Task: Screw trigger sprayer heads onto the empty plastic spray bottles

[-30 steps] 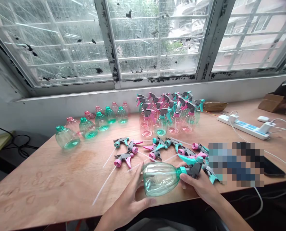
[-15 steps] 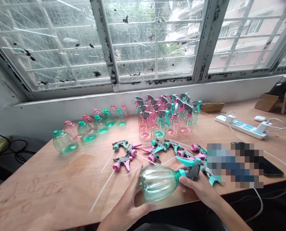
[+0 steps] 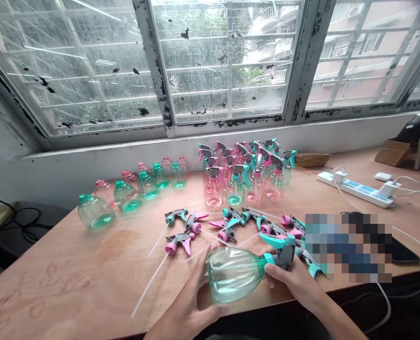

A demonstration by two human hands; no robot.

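A clear teal spray bottle [image 3: 233, 274] lies on its side over the near edge of the wooden table [image 3: 71, 269]. My left hand [image 3: 189, 307] is wrapped round its base. My right hand [image 3: 291, 278] grips the bottle's neck, where a teal and grey trigger head [image 3: 282, 248] sits on it. Several loose trigger heads with white dip tubes [image 3: 227, 224], pink and teal, lie just beyond the bottle.
Several finished spray bottles [image 3: 243, 172] stand in a cluster near the windowsill. Several capless teal and pink bottles [image 3: 128, 193] stand to the left. A white power strip [image 3: 357, 189] with cables lies at the right, a dark phone [image 3: 401, 248] nearer.
The bottle stays in both hands and has shifted only slightly; the view has tilted a little. My right hand has turned somewhat at the neck.
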